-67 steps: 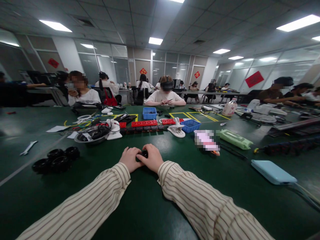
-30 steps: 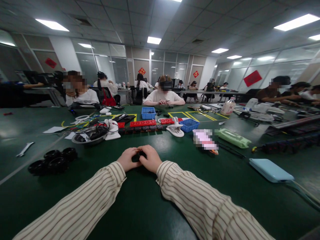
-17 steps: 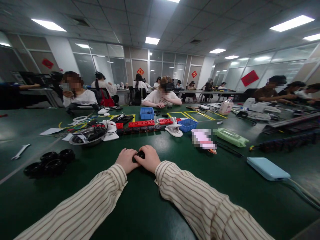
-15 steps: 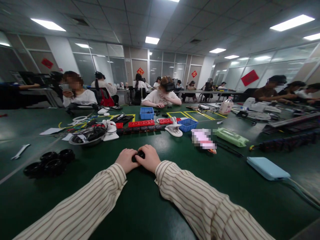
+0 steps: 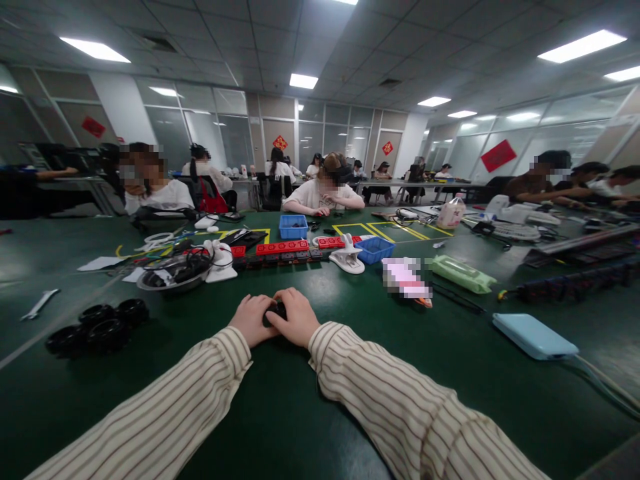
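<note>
Left hand point(image 5: 250, 319), right hand point(image 5: 296, 316): together clasping one black part point(image 5: 278, 310) | black wheels point(image 5: 98, 325): four

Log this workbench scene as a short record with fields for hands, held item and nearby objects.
left hand: closed around one side of a small black part, resting on the green table
right hand: closed on the same part from the other side
left of hands: cluster of black wheels, a wrench
ahead: metal bowl of cables, red blocks, two blue bins
right: light blue flat case, green pouch
</note>
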A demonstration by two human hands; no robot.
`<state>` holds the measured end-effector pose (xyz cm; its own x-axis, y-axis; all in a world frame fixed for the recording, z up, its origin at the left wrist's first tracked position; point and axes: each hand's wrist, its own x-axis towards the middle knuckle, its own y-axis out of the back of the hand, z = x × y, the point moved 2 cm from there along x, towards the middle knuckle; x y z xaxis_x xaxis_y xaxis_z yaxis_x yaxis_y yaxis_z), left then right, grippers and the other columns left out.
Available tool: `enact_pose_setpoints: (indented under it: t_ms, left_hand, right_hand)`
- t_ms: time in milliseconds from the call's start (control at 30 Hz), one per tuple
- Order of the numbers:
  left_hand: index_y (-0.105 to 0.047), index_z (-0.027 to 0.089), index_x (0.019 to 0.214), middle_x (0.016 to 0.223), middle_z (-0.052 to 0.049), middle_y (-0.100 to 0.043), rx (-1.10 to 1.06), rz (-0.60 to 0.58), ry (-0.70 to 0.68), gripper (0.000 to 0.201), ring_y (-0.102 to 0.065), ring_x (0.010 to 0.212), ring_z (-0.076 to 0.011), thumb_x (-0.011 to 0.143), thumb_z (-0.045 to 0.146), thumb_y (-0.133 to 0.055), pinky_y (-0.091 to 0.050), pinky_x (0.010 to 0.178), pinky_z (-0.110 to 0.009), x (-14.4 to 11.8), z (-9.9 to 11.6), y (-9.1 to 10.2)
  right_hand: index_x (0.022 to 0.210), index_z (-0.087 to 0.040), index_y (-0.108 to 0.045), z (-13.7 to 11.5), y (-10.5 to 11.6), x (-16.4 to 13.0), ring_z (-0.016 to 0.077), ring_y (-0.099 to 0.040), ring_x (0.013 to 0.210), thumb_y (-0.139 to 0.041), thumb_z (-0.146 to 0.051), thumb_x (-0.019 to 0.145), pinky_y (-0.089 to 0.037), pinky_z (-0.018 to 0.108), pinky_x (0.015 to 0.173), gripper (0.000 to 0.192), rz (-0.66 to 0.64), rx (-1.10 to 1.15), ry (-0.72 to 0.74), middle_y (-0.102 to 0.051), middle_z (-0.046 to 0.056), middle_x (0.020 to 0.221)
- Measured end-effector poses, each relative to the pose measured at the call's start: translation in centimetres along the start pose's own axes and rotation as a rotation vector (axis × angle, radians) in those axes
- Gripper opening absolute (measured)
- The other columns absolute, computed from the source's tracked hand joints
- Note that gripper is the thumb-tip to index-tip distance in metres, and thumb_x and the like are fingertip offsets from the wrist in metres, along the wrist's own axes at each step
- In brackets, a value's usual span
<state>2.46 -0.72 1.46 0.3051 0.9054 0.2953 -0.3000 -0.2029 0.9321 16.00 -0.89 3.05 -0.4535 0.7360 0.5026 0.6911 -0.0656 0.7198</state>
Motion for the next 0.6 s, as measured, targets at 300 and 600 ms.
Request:
enact_pose_setpoints:
  t_ms: [300,600]
  left_hand:
    - [-0.055,0.018,0.083,0.086,-0.006,-0.060,0.078,0.001,0.038,0.026,-0.054,0.089,-0.0240,0.062,0.032,-0.054,-0.031,0.092,-0.044,0.1,0.7,0.3]
    - [-0.056,0.017,0.087,0.091,-0.007,-0.060,-0.084,-0.056,-0.069,0.030,-0.054,0.092,-0.0229,0.063,0.035,-0.054,-0.036,0.090,-0.039,0.2,-0.6,-0.3]
  right_hand:
    - [0.087,-0.018,-0.051,0.6,-0.5,0.2,0.0148,-0.046,0.087,-0.060,-0.022,0.066,-0.037,0.030,0.080,0.023,0.022,0.023,0.044,-0.049,0.002,0.088]
    - [0.104,-0.018,-0.050,0.2,-0.1,0.0,0.0164,-0.049,0.096,-0.051,-0.010,0.067,-0.037,0.031,0.087,0.038,-0.076,0.141,0.088,-0.056,0.004,0.102]
